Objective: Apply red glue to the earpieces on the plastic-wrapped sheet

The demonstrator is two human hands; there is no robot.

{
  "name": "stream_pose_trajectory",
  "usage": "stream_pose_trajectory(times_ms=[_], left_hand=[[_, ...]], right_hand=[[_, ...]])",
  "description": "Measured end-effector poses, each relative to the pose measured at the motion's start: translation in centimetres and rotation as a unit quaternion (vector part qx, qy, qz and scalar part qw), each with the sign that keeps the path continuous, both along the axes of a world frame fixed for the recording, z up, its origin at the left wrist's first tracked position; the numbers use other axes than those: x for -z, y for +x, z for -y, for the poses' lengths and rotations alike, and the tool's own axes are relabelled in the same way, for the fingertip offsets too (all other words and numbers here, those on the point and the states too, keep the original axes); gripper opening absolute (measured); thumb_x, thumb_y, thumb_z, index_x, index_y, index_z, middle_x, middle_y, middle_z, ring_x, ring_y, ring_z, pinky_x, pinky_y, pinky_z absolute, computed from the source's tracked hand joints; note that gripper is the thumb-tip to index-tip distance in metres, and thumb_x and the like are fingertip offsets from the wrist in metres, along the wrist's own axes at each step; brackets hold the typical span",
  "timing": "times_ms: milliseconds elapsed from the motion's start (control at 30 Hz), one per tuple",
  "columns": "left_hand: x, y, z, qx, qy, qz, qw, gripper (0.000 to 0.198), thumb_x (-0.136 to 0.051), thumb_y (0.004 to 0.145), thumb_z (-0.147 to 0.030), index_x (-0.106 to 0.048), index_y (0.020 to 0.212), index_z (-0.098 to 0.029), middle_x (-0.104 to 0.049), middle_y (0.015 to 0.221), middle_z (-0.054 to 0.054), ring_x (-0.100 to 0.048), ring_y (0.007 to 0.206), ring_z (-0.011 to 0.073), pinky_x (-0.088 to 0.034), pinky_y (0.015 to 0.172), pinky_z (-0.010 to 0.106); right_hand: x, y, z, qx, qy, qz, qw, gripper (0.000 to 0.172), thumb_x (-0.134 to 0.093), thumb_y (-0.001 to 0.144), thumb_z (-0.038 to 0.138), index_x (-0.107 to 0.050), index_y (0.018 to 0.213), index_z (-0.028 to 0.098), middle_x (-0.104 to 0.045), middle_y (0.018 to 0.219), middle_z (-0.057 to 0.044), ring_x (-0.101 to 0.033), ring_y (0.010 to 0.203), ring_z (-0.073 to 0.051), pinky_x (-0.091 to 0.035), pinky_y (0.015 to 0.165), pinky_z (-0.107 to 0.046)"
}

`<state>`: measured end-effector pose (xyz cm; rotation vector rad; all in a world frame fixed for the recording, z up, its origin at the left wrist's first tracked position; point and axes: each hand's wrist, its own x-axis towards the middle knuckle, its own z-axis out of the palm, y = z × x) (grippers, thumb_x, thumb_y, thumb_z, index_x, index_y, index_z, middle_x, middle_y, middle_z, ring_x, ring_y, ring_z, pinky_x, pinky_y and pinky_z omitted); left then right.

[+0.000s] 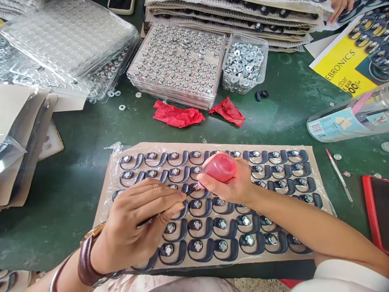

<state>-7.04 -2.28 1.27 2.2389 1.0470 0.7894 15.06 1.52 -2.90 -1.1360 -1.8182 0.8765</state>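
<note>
A cardboard sheet [316,170] covered in clear film lies in front of me, holding several rows of dark hook-shaped earpieces [197,227] with round metal discs in them. My left hand [136,223] pinches thin dark tweezers [146,221], tip reaching toward an earpiece in the third row. My right hand [231,182] is closed round a small pink squeeze bottle [220,167], its nozzle pointing down at the same spot. A brown watch strap is on my left wrist.
Behind the sheet lie two red cloth scraps [178,114], a stack of clear trays of metal discs [179,61], and a clear tub of washers [244,63]. More trays sit at left. A yellow box [349,56], a plastic bottle [349,117], a red-edged phone [375,207] and another person's hand [338,8] are at right.
</note>
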Motion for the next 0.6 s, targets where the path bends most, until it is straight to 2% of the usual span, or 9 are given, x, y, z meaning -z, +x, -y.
stream_pose_trajectory(times_ms=[267,333,433,467,533,600], left_hand=[[0.0,-0.1,-0.4,-0.044,-0.042,0.011,0.998,0.015,-0.061,0.083,-0.009,-0.067,0.092,-0.019,-0.072,0.088,-0.001,-0.067,0.079,0.0116,-0.054,0.074,0.024],[0.1,-0.1,-0.3,-0.048,-0.048,0.016,0.998,0.015,-0.061,0.083,-0.009,-0.067,0.091,-0.02,-0.072,0.087,-0.002,-0.066,0.079,0.011,-0.054,0.073,0.023],[0.2,0.0,-0.2,-0.055,-0.055,0.013,0.997,0.015,-0.061,0.083,-0.01,-0.067,0.093,-0.021,-0.072,0.09,-0.003,-0.067,0.081,0.0109,-0.054,0.075,0.023],[0.2,0.0,-0.1,-0.056,-0.053,0.011,0.997,0.015,-0.061,0.084,-0.01,-0.067,0.094,-0.021,-0.072,0.091,-0.003,-0.067,0.081,0.0111,-0.055,0.075,0.023],[0.0,-0.1,0.2,-0.062,-0.037,0.016,0.997,0.015,-0.061,0.084,-0.011,-0.067,0.094,-0.021,-0.072,0.092,-0.002,-0.067,0.081,0.0113,-0.055,0.076,0.023],[-0.6,-0.3,0.6,-0.069,-0.017,0.023,0.997,0.014,-0.061,0.085,-0.012,-0.067,0.094,-0.021,-0.072,0.092,-0.003,-0.067,0.08,0.0113,-0.055,0.075,0.023]], right_hand=[[0.2,-0.2,0.1,-0.012,0.065,-0.002,0.998,0.03,-0.073,0.073,0.045,-0.061,0.077,0.019,-0.068,0.067,0.0,-0.06,0.055,-0.011,-0.05,0.055,-0.023],[-0.7,-0.3,0.2,-0.026,0.035,0.018,0.999,0.032,-0.073,0.073,0.048,-0.061,0.078,0.019,-0.067,0.067,0.001,-0.06,0.056,-0.011,-0.05,0.057,-0.024],[-3.2,0.4,-0.3,-0.047,-0.044,0.041,0.997,0.029,-0.059,0.087,0.047,-0.059,0.079,0.02,-0.063,0.063,0.002,-0.059,0.054,-0.011,-0.048,0.058,-0.024],[-4.1,1.0,-0.7,-0.041,-0.048,0.065,0.996,0.028,-0.055,0.09,0.046,-0.059,0.081,0.02,-0.063,0.063,0.002,-0.059,0.055,-0.012,-0.048,0.059,-0.025],[-5.4,2.4,-1.9,0.003,0.008,0.179,0.984,0.026,-0.052,0.092,0.045,-0.058,0.09,0.02,-0.065,0.07,-0.002,-0.061,0.062,-0.016,-0.048,0.064,-0.03],[-5.7,4.0,-3.4,0.057,0.101,0.345,0.931,0.026,-0.048,0.094,0.04,-0.059,0.095,0.017,-0.065,0.078,-0.009,-0.061,0.074,-0.024,-0.045,0.072,-0.041]])
